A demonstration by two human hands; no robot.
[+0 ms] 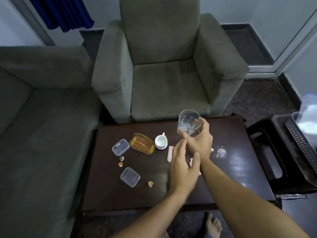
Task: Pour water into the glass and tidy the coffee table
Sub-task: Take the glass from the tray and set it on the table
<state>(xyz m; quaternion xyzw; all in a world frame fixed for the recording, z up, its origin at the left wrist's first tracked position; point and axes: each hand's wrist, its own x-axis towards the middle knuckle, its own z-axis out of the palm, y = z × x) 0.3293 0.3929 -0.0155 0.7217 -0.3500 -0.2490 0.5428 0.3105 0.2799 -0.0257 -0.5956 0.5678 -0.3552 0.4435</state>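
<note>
My right hand (200, 140) grips a clear drinking glass (188, 121) and holds it above the far side of the dark wooden coffee table (240, 170). The glass looks to have a little water in its bottom. My left hand (183, 167) hovers open just below and in front of it, fingers spread, holding nothing. A pink flat object (170, 153) lies on the table, mostly hidden under my hands.
On the table's left half lie a white cup (161, 143), an amber glass dish (142, 144), two clear plastic boxes (120, 147) (130, 177) and small scraps (121, 161). A green armchair (164, 79) stands behind, a sofa (42, 134) left, a dark stool (283, 152) right.
</note>
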